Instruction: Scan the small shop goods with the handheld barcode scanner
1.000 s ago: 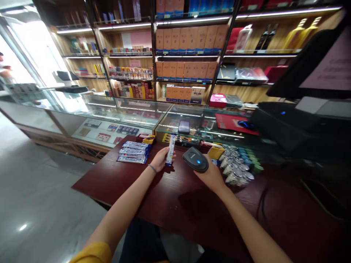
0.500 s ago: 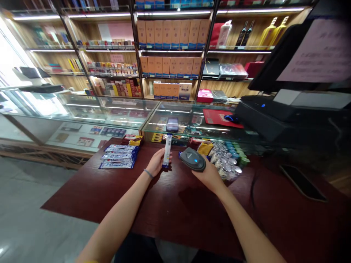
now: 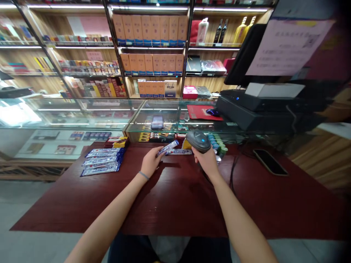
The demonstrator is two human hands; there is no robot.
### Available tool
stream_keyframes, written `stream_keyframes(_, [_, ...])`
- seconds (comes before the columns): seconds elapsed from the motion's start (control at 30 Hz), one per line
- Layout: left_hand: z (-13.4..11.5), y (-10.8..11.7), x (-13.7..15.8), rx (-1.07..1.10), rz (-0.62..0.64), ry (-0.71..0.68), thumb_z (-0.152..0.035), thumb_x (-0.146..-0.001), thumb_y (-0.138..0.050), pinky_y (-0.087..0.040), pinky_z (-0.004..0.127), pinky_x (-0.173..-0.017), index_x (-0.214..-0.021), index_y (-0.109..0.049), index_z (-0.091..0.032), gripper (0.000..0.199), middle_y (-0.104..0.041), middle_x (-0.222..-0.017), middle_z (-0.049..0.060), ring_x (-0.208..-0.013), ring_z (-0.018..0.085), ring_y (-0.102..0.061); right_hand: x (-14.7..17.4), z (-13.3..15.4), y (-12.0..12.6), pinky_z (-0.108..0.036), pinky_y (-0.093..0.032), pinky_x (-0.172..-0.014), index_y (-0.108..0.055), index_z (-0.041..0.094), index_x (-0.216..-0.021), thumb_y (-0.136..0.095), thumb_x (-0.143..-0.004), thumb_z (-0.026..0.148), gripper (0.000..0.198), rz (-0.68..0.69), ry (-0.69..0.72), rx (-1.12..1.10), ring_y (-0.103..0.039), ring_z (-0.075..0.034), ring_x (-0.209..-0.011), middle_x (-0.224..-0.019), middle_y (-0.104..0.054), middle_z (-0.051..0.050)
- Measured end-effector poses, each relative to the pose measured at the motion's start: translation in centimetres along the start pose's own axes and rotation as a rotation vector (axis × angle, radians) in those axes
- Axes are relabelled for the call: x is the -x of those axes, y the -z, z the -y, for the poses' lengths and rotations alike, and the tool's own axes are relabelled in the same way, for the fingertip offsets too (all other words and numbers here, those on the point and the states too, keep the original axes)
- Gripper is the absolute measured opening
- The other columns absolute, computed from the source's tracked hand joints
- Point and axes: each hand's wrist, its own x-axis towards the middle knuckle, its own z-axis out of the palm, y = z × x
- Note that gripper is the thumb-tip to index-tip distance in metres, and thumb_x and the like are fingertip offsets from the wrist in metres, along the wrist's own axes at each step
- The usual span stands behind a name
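My left hand (image 3: pixel 151 161) is closed on one end of a blue-and-white wrapped snack bar (image 3: pixel 169 146), which tilts up to the right just above the table. A second bar of the same wrapper (image 3: pixel 179 152) lies flat behind it, near the glass case. In my right hand (image 3: pixel 207 163) is a dark grey barcode scanner (image 3: pixel 199 140) with a lit blue light, its head pointing forward and left. To the left, a stack of the same wrapped bars (image 3: pixel 102 160) rests on the dark red table (image 3: pixel 164 204).
Yellow-and-brown packs (image 3: pixel 187 143) and small cans (image 3: pixel 220 145) stand behind the scanner, partly hidden. A phone (image 3: pixel 270 162) lies at the right, near a black cable (image 3: pixel 233 173). The glass display case (image 3: pixel 131 128) borders the table's back; a monitor (image 3: pixel 244 58) stands right.
My left hand has turned the bar from upright, barcode side showing, to a low slant with its printed front showing. The scanner has moved away from me, and the view has swung right.
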Motion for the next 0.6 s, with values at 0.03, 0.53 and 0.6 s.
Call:
stream_keyframes(0.03, [-0.3,-0.3,-0.2,-0.074,0.042,-0.057,-0.029,-0.096,-0.061,-0.051,0.040,-0.104,-0.124,-0.068,-0.022,0.030,-0.072,-0.123,0.009,-0.114,0.025,-0.066,-0.1,0.0,0.2,-0.029,-0.044,-0.044,-0.056,0.025,-0.101,-0.072,-0.078,0.041,0.032,-0.009,0.003,-0.023,-0.051,-0.015,-0.038,-0.054,-0.060,0.006])
stream_keyframes(0.53, [-3.2,-7.7,-2.2,-0.388,0.269,-0.313,-0.016,-0.096,-0.054,-0.049,0.041,-0.094,-0.107,-0.069,-0.020,0.019,-0.072,-0.107,0.010,-0.102,0.026,-0.062,-0.8,1.2,2.6,-0.030,-0.040,-0.039,-0.050,0.027,-0.088,-0.074,-0.075,0.043,0.031,-0.119,-0.037,-0.260,-0.047,-0.015,-0.038,-0.052,-0.053,0.007])
stream_keyframes(0.6, [-2.9,-7.9,-2.2,-0.384,0.256,-0.310,-0.016,-0.095,-0.054,-0.049,0.042,-0.096,-0.108,-0.069,-0.021,0.020,-0.072,-0.108,0.009,-0.104,0.026,-0.062,-0.9,1.3,2.7,-0.030,-0.040,-0.039,-0.051,0.027,-0.088,-0.074,-0.074,0.043,0.032,-0.125,-0.042,-0.266,-0.047,-0.015,-0.038,-0.051,-0.053,0.007])
